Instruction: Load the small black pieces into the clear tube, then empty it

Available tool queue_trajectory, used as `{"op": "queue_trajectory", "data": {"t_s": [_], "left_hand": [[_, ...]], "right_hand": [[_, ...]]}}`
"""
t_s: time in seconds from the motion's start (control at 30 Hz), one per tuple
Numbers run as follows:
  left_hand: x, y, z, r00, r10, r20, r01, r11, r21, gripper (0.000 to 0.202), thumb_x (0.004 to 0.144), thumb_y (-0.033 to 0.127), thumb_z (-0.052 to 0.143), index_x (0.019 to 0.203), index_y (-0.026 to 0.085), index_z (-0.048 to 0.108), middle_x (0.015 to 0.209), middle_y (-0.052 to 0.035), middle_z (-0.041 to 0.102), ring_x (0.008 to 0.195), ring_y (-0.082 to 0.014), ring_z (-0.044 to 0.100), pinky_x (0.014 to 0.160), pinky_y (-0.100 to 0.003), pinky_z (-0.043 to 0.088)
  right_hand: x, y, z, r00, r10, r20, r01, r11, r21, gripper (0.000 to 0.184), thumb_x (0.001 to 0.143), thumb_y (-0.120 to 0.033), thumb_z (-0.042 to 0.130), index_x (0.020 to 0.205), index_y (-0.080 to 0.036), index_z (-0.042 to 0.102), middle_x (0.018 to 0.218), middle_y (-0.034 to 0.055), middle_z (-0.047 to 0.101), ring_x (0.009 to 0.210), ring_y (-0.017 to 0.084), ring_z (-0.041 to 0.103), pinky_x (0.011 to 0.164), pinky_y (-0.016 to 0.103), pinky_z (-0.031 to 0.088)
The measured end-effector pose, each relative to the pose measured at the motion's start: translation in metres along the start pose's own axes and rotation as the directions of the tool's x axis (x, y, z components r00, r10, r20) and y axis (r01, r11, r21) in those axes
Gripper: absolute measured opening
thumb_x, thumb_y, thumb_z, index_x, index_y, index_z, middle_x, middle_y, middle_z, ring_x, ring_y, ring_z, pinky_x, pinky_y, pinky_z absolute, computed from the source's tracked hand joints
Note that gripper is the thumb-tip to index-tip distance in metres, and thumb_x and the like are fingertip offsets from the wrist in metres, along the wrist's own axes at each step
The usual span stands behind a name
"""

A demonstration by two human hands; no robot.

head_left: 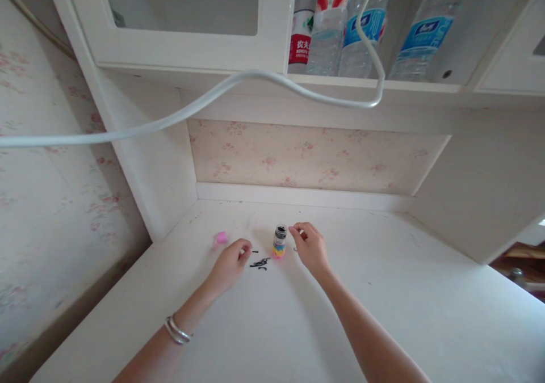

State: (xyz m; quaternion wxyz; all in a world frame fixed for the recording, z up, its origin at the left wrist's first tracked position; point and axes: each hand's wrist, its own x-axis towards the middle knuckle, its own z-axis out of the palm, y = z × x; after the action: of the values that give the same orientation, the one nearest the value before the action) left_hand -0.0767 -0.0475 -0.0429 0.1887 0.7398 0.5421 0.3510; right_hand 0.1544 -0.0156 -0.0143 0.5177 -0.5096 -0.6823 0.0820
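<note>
A small clear jar (279, 248) stands upright on the white tabletop, with black stuff near its open mouth and yellow, blue and pink bits lower down. My right hand (311, 249) is just right of the mouth, thumb and forefinger pinched together; whatever is between them is too small to make out. My left hand (231, 262) rests low over the table, fingers curled together, and I cannot see what they hold. Between that hand and the jar lies a loose pile of thin black strips (259, 263). A pink cap (221, 238) sits beyond my left hand.
The white tabletop (332, 320) runs back to a low ledge and flowered wallpaper (272, 159). A white cable (238, 79) hangs across the view at the front. Overhead, a cabinet shelf holds several plastic bottles (366, 28). White side panels (481, 184) flank the table.
</note>
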Motion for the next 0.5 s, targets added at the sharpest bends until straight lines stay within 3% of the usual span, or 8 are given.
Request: {"op": "queue_trajectory", "data": {"t_s": [0.13, 0.27, 0.4, 0.5], "left_hand": [[0.015, 0.024, 0.003, 0.999, 0.027, -0.046, -0.03, 0.998, -0.061, 0.019, 0.089, 0.029, 0.045, 0.095, 0.019, 0.061, 0.093, -0.0025, 0.068, 0.073, -0.0133, 0.061, 0.07, -0.025, 0.047], [0.027, 0.045, 0.0, 0.993, 0.055, -0.107, -0.06, 0.997, -0.053, 0.023, 0.089, 0.03, 0.047, 0.1, 0.019, 0.063, 0.101, -0.0041, 0.069, 0.078, -0.0137, 0.063, 0.074, -0.025, 0.049], [0.045, 0.069, -0.003, 0.98, 0.155, -0.128, -0.156, 0.988, 0.005, 0.022, 0.09, 0.028, 0.046, 0.097, 0.02, 0.066, 0.098, -0.0029, 0.069, 0.081, -0.0138, 0.063, 0.077, -0.025, 0.049], [0.06, 0.081, 0.0, 0.969, 0.223, -0.107, -0.215, 0.973, 0.081, 0.022, 0.09, 0.025, 0.046, 0.097, 0.021, 0.066, 0.098, -0.0027, 0.069, 0.085, -0.0147, 0.063, 0.081, -0.026, 0.048]], "right_hand": [[0.001, 0.007, 0.002, 0.999, 0.048, 0.003, -0.048, 0.999, -0.001, 0.036, 0.087, -0.051, 0.047, 0.076, -0.021, 0.063, 0.078, 0.0018, 0.064, 0.057, 0.012, 0.052, 0.061, 0.026, 0.042], [-0.003, 0.034, -0.007, 0.982, 0.162, 0.098, -0.146, 0.978, -0.15, 0.034, 0.09, -0.047, 0.042, 0.087, -0.021, 0.064, 0.084, 0.0019, 0.065, 0.063, 0.013, 0.056, 0.064, 0.026, 0.043], [-0.029, 0.068, -0.019, 0.957, 0.211, 0.199, -0.158, 0.954, -0.255, 0.026, 0.081, -0.034, 0.055, 0.101, -0.022, 0.067, 0.095, 0.0057, 0.064, 0.072, 0.016, 0.06, 0.067, 0.027, 0.042], [-0.049, 0.08, -0.023, 0.948, 0.215, 0.236, -0.126, 0.931, -0.343, 0.024, 0.082, -0.031, 0.056, 0.1, -0.026, 0.069, 0.097, 0.0074, 0.063, 0.083, 0.019, 0.059, 0.073, 0.03, 0.041]]}}
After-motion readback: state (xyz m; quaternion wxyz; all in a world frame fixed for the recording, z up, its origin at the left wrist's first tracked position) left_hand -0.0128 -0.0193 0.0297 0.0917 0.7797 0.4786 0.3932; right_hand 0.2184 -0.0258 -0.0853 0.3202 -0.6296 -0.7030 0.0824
